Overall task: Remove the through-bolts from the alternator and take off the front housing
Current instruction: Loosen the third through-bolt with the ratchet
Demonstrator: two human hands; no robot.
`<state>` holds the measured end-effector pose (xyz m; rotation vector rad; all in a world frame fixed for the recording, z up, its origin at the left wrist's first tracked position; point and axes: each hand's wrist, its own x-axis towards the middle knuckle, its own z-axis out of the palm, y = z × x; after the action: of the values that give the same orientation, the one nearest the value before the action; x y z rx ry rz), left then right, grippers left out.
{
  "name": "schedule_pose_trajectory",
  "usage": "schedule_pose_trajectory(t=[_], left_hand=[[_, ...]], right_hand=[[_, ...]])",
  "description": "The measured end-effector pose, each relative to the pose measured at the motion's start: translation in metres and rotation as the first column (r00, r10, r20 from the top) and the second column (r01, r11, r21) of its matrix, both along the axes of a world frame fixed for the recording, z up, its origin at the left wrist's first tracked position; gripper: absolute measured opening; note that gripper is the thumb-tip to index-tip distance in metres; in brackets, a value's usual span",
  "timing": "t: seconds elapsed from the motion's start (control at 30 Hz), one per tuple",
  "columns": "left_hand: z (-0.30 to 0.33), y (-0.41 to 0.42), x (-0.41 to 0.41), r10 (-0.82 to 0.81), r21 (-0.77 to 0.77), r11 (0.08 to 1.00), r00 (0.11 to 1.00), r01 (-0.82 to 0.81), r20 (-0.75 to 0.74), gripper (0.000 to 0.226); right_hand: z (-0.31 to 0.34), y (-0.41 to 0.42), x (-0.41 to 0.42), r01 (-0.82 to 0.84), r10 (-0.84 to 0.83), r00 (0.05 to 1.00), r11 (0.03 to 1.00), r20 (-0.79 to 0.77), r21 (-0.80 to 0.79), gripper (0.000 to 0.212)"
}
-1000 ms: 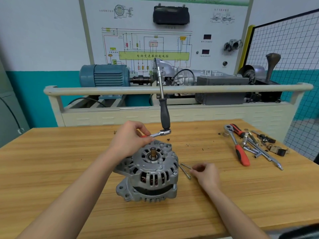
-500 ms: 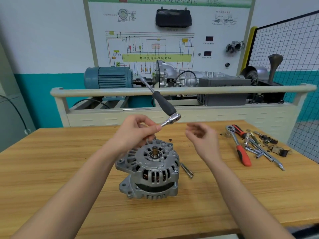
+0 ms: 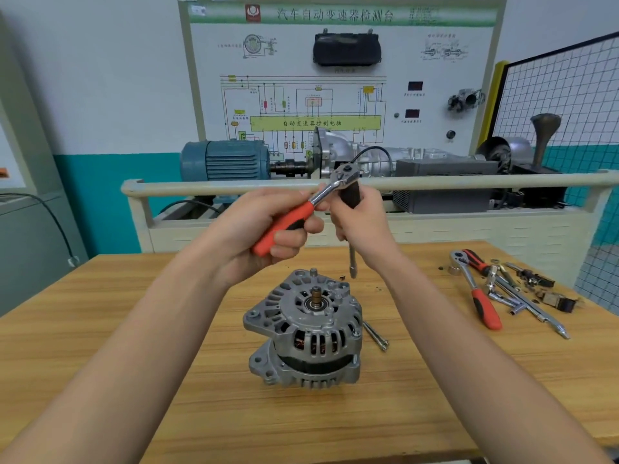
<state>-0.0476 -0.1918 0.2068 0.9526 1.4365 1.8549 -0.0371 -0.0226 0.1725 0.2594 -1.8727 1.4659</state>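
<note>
The left hand (image 3: 268,226) is curled round the orange handle of a ratchet wrench (image 3: 303,209), whose chrome shank rises up and to the right from that grip to the ratchet head at the top. The right hand (image 3: 363,229) is closed round the black-handled extension (image 3: 350,195) fitted under that head; the extension's metal shaft comes out below the right grip and its tip hangs free in the air.

Directly beneath both grips, and apart from them, the alternator (image 3: 306,329) stands on the wooden table (image 3: 100,346) with its shaft end up and its front housing (image 3: 301,313) on the body. Just right of the alternator, lower than the right grip, two through-bolts (image 3: 375,336) lie side by side on the table. One bolt head shows at the housing's far rim, just left of the hanging tip.

Well to the right of the right grip lies a loose group of tools: a second ratchet (image 3: 475,289) with a red handle, sockets and bars. Beyond the table stands a training bench with a blue motor (image 3: 227,160) and a wiring board (image 3: 318,78).
</note>
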Motion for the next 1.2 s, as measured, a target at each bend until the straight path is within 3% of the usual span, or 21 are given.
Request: schedule_pose_trajectory(t=[0.07,0.13,0.2,0.23,0.3,0.37,0.4,0.77,1.2], left_hand=[[0.000,-0.005,-0.011,-0.047,0.021,0.999,0.997,0.046,0.063,0.042],[-0.012,-0.004,-0.023,0.028,-0.040,0.999,0.997,-0.025,0.073,0.050],[-0.038,0.007,-0.031,0.234,-0.253,0.929,0.959,-0.269,-0.161,0.043],[-0.055,0.014,-0.032,0.277,-0.343,0.845,0.884,-0.411,-0.377,0.040],[-0.091,0.028,-0.035,0.093,-0.405,0.714,0.650,-0.572,-0.754,0.045],[-0.116,0.036,-0.037,-0.108,-0.407,0.661,0.457,-0.631,-0.883,0.057],[-0.122,0.037,-0.040,-0.131,-0.391,0.651,0.411,-0.650,-0.902,0.058],[-0.118,0.034,-0.062,-0.176,-0.420,0.777,0.480,-0.468,-0.860,0.037],[-0.117,0.033,-0.061,-0.130,-0.386,0.775,0.471,-0.500,-0.873,0.038]], right_hand=[[0.000,0.000,-0.001,0.054,-0.054,0.999,0.998,0.001,-0.026,0.027],[0.002,0.002,0.001,0.092,-0.092,0.996,0.995,0.006,-0.046,0.031],[0.003,0.003,0.003,0.072,-0.069,0.997,0.991,0.028,-0.116,0.033],[0.004,0.003,0.004,0.046,-0.039,0.998,0.986,0.045,-0.160,0.032],[0.003,0.002,0.005,0.005,0.014,0.997,0.972,0.080,-0.236,0.031],[-0.001,0.000,0.006,-0.010,0.039,0.994,0.965,0.106,-0.261,0.037],[-0.002,0.000,0.006,-0.013,0.045,0.992,0.965,0.117,-0.262,0.039],[-0.015,-0.017,0.020,-0.134,0.207,0.957,0.936,0.202,-0.325,0.045],[-0.019,-0.031,0.032,-0.117,0.177,0.967,0.946,0.180,-0.302,0.041]])
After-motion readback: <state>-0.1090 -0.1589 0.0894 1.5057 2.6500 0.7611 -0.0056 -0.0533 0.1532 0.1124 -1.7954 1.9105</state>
